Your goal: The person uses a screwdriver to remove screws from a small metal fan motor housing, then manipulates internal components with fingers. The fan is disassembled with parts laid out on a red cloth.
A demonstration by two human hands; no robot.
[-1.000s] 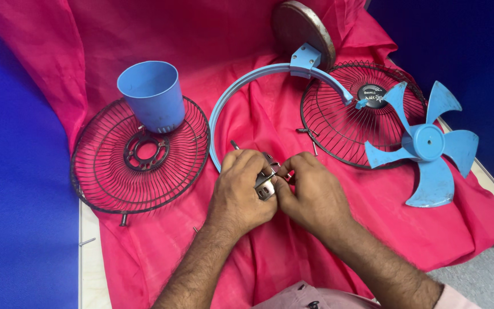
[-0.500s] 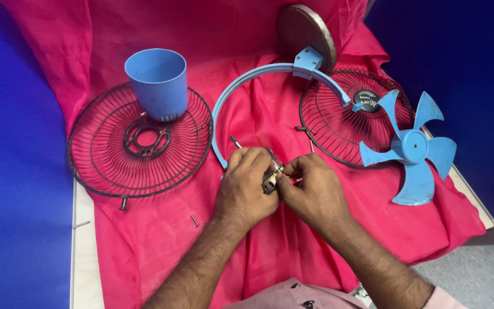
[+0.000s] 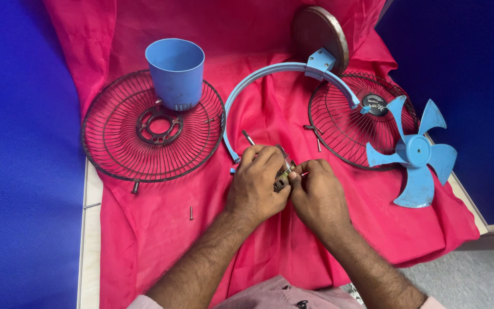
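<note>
My left hand [image 3: 257,183] and my right hand [image 3: 318,191] meet over the red cloth [image 3: 161,240], both gripping a small metal fan motor part [image 3: 283,173] between the fingertips. A thin metal shaft [image 3: 248,137] sticks out beyond my left hand's knuckles. Just behind the hands curves a blue fan bracket ring [image 3: 270,80] on a round brown base [image 3: 319,30]. Most of the metal part is hidden by my fingers.
A rear wire fan guard [image 3: 115,143] lies at the left with a blue plastic cup-shaped housing [image 3: 175,71] on it. A front wire guard [image 3: 344,126] lies at the right, with a blue fan blade [image 3: 411,153] over its edge. A loose screw [image 3: 191,213] lies on the cloth.
The view has shifted a little, so the parts sit lower and rightward in frame. My hands stay together on the metal part, with only small finger movement.
</note>
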